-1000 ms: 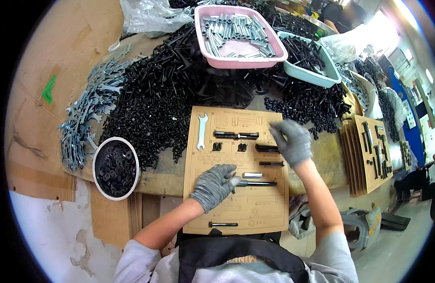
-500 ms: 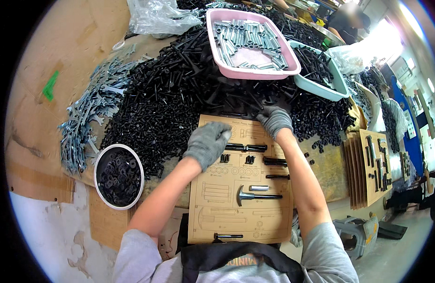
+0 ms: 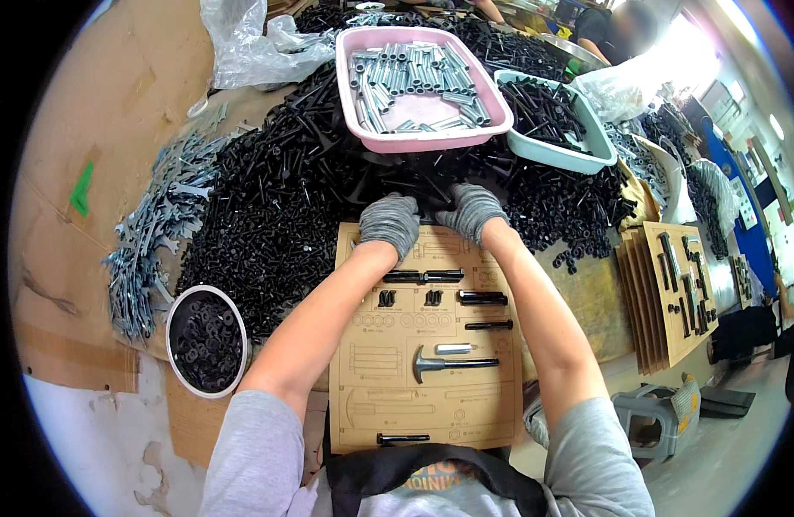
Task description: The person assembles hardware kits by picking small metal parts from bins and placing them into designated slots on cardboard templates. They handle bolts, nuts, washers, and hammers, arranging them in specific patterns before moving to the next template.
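Observation:
Both my hands wear grey gloves and reach to the far edge of a brown cardboard board (image 3: 388, 405) with printed outlines. My left hand (image 3: 391, 222) is closed over the board's far left corner, its fingertips hidden. My right hand (image 3: 473, 212) is closed at the edge of the black bolt heap (image 3: 371, 177); what its fingers hold, if anything, is hidden. On the board lie a pair of long black bolts (image 3: 423, 277), small black pieces (image 3: 387, 298), thick black rods (image 3: 482, 298), a silver tube (image 3: 454, 349), a hammer-shaped piece (image 3: 453, 364) and a black bolt (image 3: 403, 439).
Beyond my hands stand a pink tray (image 3: 424, 142) of silver tubes and a light-blue tray (image 3: 562, 160) of black bolts. Left are flat wrenches (image 3: 160, 220) and a bowl (image 3: 172, 345) of black washers. Filled boards (image 3: 681, 293) stand at right; a co-worker (image 3: 616, 34) is beyond.
My left hand has moved off the middle of the board to its far edge, close to my right hand. The view has shifted slightly; the pieces on the board keep their places.

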Demonstrator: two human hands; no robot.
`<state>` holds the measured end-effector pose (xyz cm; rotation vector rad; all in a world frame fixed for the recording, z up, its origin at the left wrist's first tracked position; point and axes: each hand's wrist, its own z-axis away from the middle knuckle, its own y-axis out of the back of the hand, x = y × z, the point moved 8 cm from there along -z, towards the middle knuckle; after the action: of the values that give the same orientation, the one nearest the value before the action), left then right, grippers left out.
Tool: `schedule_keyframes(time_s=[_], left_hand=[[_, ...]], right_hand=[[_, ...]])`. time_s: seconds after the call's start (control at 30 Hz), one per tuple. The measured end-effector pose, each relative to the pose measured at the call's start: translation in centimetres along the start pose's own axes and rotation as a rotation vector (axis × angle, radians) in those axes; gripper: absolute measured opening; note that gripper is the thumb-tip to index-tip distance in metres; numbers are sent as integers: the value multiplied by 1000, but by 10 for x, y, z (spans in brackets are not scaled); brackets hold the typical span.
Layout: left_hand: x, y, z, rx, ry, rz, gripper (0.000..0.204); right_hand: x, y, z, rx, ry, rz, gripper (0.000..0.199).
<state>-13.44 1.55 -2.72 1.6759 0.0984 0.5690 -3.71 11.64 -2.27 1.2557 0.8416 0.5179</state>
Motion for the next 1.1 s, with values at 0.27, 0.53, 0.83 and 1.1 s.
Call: schedule_keyframes(time_s=[0.27, 0.53, 0.83, 1.1], left_hand=[[6, 12, 9, -17, -16, 39, 24], [84, 56, 61, 326, -360, 384, 41], [41, 52, 130, -195, 9, 1694, 23], [2, 50, 224, -149, 138, 1531, 32]], right_hand=[[69, 33, 27, 279, 43, -128, 27], [2, 126, 130, 375, 243, 406, 14], [-33, 88, 175, 483, 246, -720, 16], [-118, 6, 221, 149, 151, -854, 21]])
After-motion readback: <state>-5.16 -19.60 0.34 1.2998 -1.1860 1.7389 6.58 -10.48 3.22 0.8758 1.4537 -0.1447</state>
